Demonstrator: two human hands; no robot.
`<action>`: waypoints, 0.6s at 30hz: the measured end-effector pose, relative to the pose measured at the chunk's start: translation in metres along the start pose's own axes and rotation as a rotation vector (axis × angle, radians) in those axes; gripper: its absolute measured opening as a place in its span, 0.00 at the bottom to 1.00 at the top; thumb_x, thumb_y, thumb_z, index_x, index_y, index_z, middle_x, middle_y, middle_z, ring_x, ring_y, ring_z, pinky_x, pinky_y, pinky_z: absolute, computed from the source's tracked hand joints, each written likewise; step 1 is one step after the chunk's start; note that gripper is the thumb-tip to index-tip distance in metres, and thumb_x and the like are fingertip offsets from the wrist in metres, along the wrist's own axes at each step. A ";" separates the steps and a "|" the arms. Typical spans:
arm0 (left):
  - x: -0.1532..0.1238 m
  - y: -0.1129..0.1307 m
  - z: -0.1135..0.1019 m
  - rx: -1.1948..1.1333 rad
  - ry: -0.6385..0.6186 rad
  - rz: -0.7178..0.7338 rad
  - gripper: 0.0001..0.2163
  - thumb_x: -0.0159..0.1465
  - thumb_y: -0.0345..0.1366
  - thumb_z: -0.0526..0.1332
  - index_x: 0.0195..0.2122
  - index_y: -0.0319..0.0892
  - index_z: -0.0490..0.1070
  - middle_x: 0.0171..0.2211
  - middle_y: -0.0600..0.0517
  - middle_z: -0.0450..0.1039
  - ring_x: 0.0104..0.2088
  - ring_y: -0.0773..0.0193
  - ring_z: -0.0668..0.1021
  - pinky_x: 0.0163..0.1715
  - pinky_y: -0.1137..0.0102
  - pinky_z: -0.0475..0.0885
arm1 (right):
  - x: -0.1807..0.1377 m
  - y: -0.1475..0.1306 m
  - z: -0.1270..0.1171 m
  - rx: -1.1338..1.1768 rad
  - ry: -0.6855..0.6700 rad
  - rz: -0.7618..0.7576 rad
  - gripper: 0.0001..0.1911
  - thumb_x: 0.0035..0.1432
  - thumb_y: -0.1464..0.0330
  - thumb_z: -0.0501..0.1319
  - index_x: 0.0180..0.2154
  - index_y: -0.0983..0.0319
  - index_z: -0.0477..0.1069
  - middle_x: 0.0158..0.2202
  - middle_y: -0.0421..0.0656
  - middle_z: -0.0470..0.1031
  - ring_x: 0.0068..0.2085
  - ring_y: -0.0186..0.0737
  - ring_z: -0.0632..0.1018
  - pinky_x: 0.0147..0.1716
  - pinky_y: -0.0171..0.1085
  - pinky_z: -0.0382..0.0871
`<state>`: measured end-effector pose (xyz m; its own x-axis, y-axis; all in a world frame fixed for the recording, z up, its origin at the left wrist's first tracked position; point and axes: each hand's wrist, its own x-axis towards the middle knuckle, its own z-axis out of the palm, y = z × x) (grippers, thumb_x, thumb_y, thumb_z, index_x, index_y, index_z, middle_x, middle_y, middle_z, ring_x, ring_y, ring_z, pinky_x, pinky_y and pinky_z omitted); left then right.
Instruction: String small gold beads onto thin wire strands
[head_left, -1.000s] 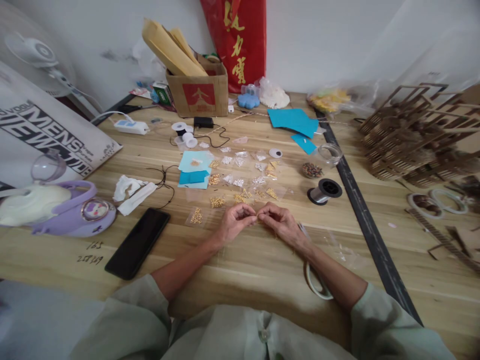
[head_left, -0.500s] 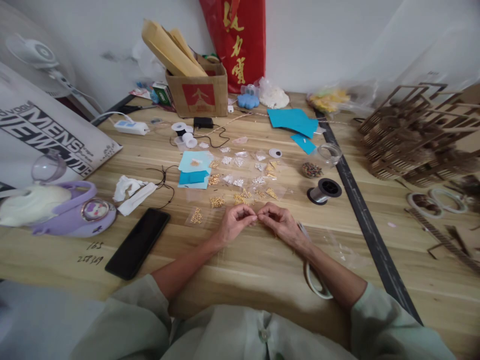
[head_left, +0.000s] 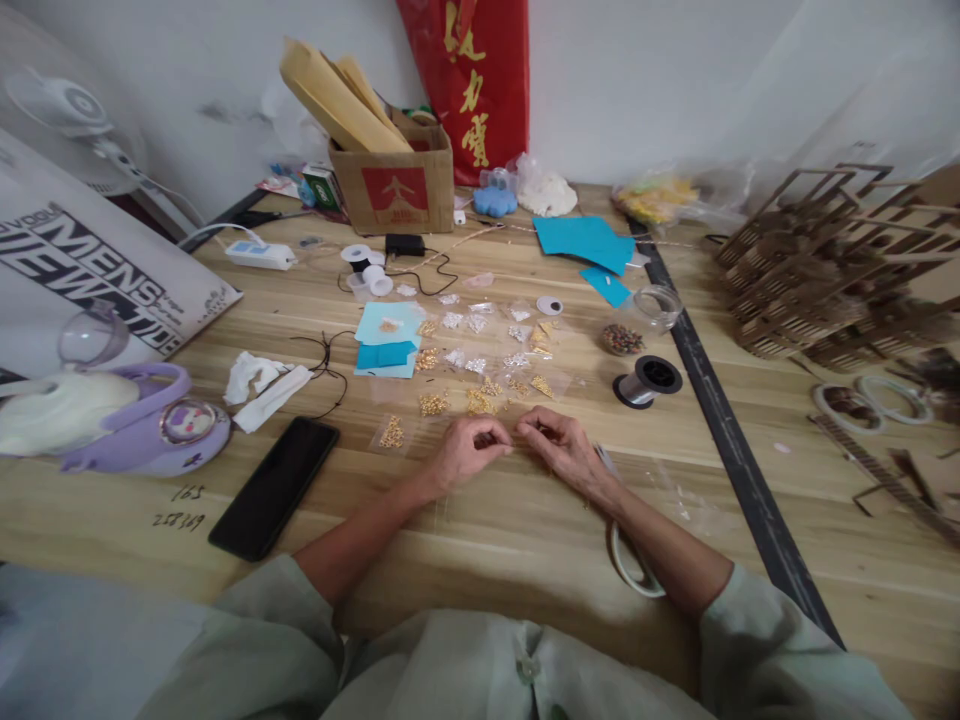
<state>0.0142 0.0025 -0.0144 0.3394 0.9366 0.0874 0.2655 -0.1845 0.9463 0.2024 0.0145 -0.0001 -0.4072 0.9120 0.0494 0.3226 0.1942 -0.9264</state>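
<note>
Over the middle of the table, my left hand (head_left: 471,450) is closed in a pinch, thumb against forefinger. A faint thin strand (head_left: 444,512) shows below that wrist; whether it runs into the fingers I cannot tell. My right hand (head_left: 556,447) faces it a small gap away, its fingertips also pinched. Whatever lies in either pinch is too small to make out. Just beyond the hands are gold beads (head_left: 481,402) on small clear bags, and another bag of gold beads (head_left: 391,432) lies left of my left hand. Scissors (head_left: 626,560) lie partly hidden under my right forearm.
A spool of wire (head_left: 648,381) and a jar of mixed beads (head_left: 624,338) stand to the right. On the left lie a black phone (head_left: 274,487) and a purple bottle (head_left: 150,420). A cardboard box (head_left: 394,190) and blue sheets (head_left: 583,243) are at the back.
My fingertips have drawn slightly apart, the left hand moving a little left and down. The right hand has barely moved. The table's things are as before.
</note>
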 end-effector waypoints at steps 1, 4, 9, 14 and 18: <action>0.000 0.000 -0.001 0.053 -0.019 0.032 0.01 0.56 0.28 0.63 0.28 0.38 0.73 0.31 0.49 0.76 0.33 0.66 0.76 0.34 0.72 0.70 | 0.000 0.001 0.000 -0.026 -0.002 -0.024 0.14 0.61 0.60 0.56 0.32 0.64 0.71 0.27 0.40 0.70 0.29 0.34 0.69 0.28 0.33 0.61; -0.001 0.004 -0.006 0.202 -0.071 0.108 0.02 0.57 0.27 0.63 0.28 0.38 0.74 0.34 0.49 0.75 0.35 0.65 0.76 0.37 0.71 0.70 | -0.001 0.004 0.000 -0.098 -0.012 -0.077 0.14 0.62 0.61 0.55 0.33 0.63 0.72 0.28 0.41 0.72 0.30 0.35 0.70 0.29 0.33 0.61; -0.003 0.017 -0.015 0.383 -0.114 0.111 0.02 0.59 0.28 0.62 0.31 0.39 0.75 0.33 0.50 0.73 0.34 0.66 0.75 0.36 0.72 0.69 | -0.002 0.005 0.002 -0.105 -0.045 -0.078 0.10 0.61 0.63 0.57 0.36 0.63 0.71 0.30 0.42 0.73 0.29 0.34 0.71 0.27 0.32 0.63; -0.004 0.027 -0.019 0.488 -0.109 0.096 0.03 0.60 0.29 0.61 0.31 0.40 0.75 0.33 0.51 0.74 0.35 0.66 0.75 0.36 0.72 0.68 | -0.004 0.004 0.005 -0.005 -0.135 -0.129 0.08 0.58 0.65 0.60 0.38 0.62 0.70 0.34 0.43 0.73 0.32 0.35 0.73 0.30 0.33 0.68; -0.003 0.026 -0.020 0.502 -0.116 0.090 0.04 0.60 0.28 0.61 0.31 0.40 0.75 0.32 0.52 0.74 0.34 0.66 0.75 0.35 0.72 0.67 | -0.005 0.005 0.008 0.056 -0.171 -0.115 0.08 0.58 0.64 0.61 0.37 0.62 0.69 0.33 0.42 0.73 0.33 0.35 0.74 0.34 0.34 0.69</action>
<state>0.0019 0.0008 0.0161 0.4712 0.8764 0.0995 0.6210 -0.4098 0.6682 0.1997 0.0081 -0.0079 -0.5789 0.8097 0.0960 0.2197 0.2683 -0.9380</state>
